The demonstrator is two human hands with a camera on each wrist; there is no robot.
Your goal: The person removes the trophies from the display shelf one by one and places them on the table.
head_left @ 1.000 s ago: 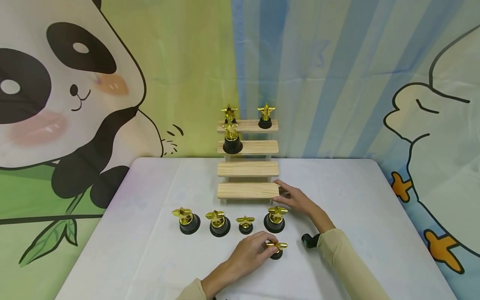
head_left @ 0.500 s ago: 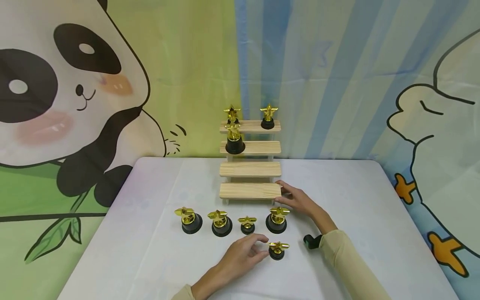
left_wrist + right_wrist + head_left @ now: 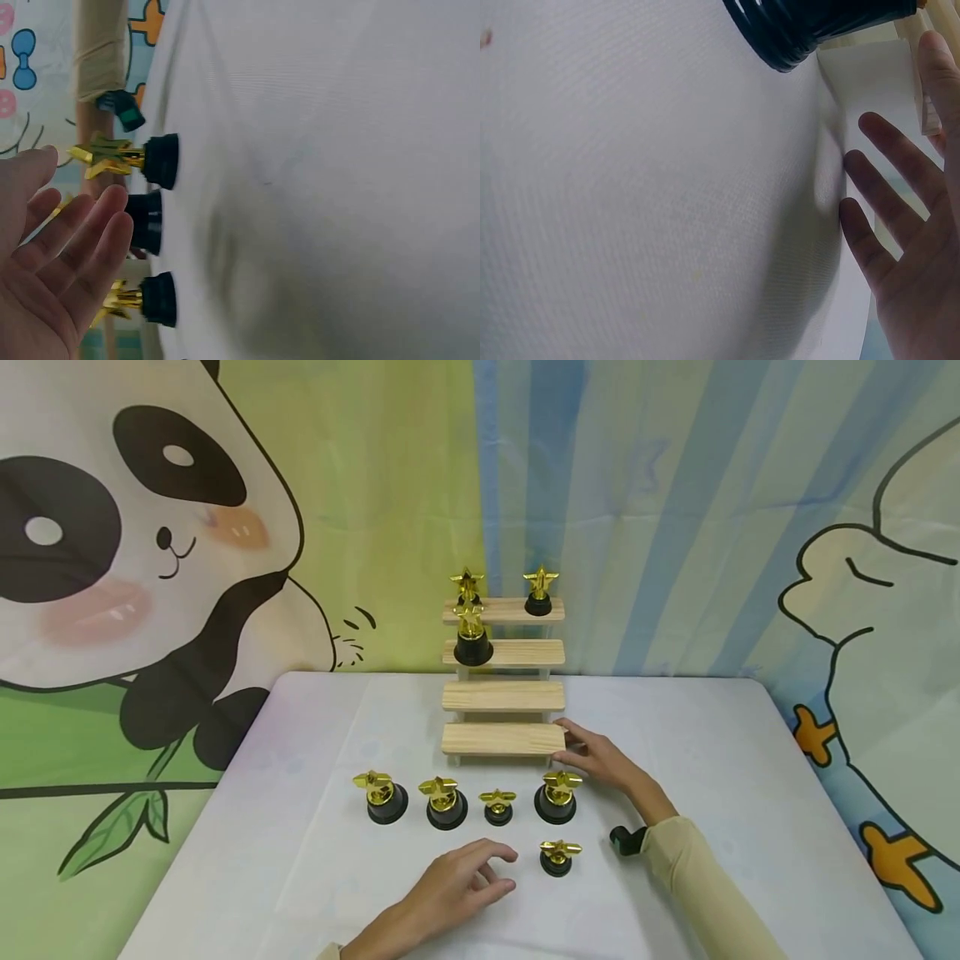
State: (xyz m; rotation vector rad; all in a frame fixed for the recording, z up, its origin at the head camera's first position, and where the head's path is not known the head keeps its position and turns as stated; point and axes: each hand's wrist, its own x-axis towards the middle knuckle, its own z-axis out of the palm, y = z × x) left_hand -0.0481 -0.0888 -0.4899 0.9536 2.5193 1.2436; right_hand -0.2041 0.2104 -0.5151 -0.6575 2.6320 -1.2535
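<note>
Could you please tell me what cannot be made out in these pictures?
Head view: top left trophy, base largely hidden by the lower trophy.
Head view: left sleeve, mostly cut off by the bottom edge.
Left wrist view: middle trophy, star mostly hidden by the left hand.
Right wrist view: nearest trophy, star cut off by the top edge.

In the head view, the trophy on the left of the top shelf is partly covered by the larger trophy one tier down. The bottom edge crops the right sleeve and the bench's near side. In the left wrist view, the left hand is cropped, its fingers masking much of the middle trophy. In the right wrist view, the right hand is cropped; whether it pinches the lowest shelf is unclear. The top edge cuts a dark base.
</note>
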